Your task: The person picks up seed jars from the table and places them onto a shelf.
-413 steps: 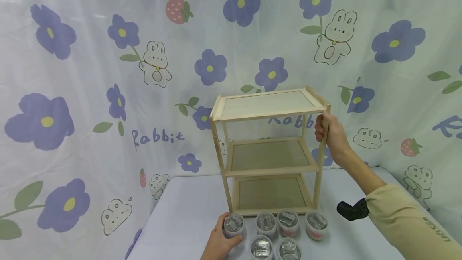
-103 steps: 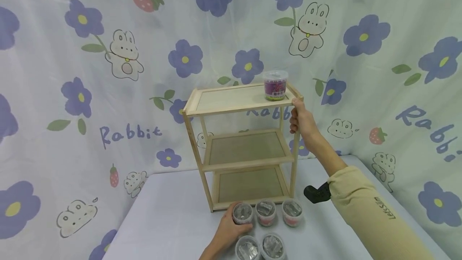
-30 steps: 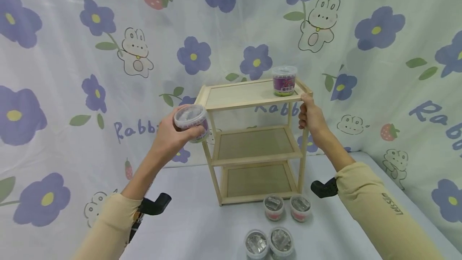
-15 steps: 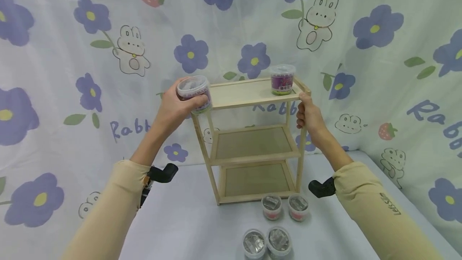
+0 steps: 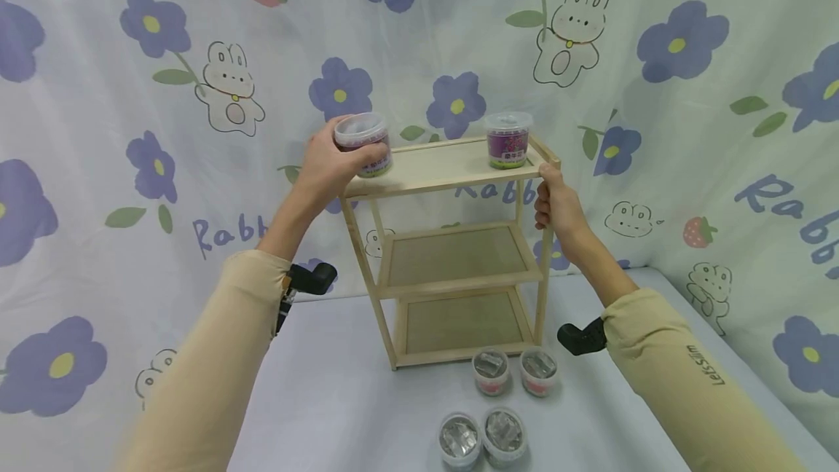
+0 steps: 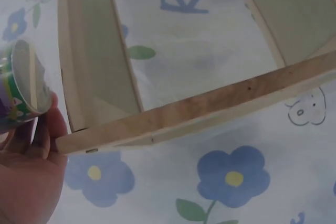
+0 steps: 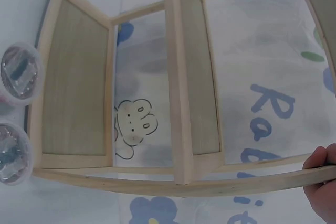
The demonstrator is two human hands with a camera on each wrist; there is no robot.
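Note:
My left hand [image 5: 328, 166] grips a clear-lidded plastic tub [image 5: 368, 150] with a purple label at the left end of the wooden shelf's top board [image 5: 439, 166]. In the left wrist view the tub [image 6: 14, 85] is tilted in the frame, its base facing the board; whether it touches the wood I cannot tell. Fingers of my right hand [image 5: 562, 213] curl around the right front post just under the top. The right wrist view also has this hand [image 7: 323, 190] on the post [image 7: 131, 186]. A matching tub [image 5: 507, 143] stands on the top board's right end.
Two tubs [image 5: 490, 371] with silvery packets under their lids stand before the shelf's right front foot. Nearer me are two more tubs [image 5: 503, 437], side by side. The middle board [image 5: 459, 261] and bottom board [image 5: 465, 323] hang below the top. Behind is a flowered curtain [image 5: 79, 239].
Over the last second my left hand has raised its tub from beside the left post to the top board's left end. Earlier it gripped this tub on the table. My right hand has kept its hold.

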